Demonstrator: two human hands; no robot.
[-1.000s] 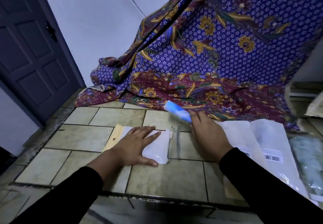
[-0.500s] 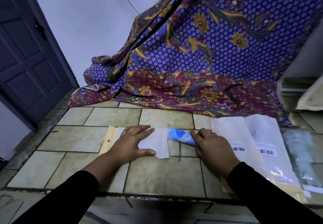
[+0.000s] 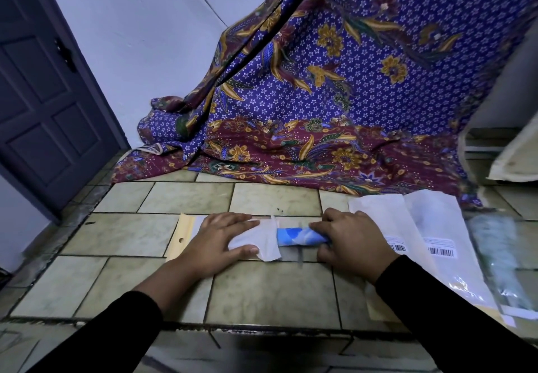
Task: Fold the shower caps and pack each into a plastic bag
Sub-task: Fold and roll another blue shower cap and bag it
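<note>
Low in the frame's centre, on the tiled desk, the left hand presses flat, fingers straight, on a white plastic bag. The right hand has its grip curled round a rolled blue shower cap. The cap lies left-right, its left end at the bag's mouth. Right of it lie barcoded spare bags; beyond, a batik cloth; upper left, a door
</note>
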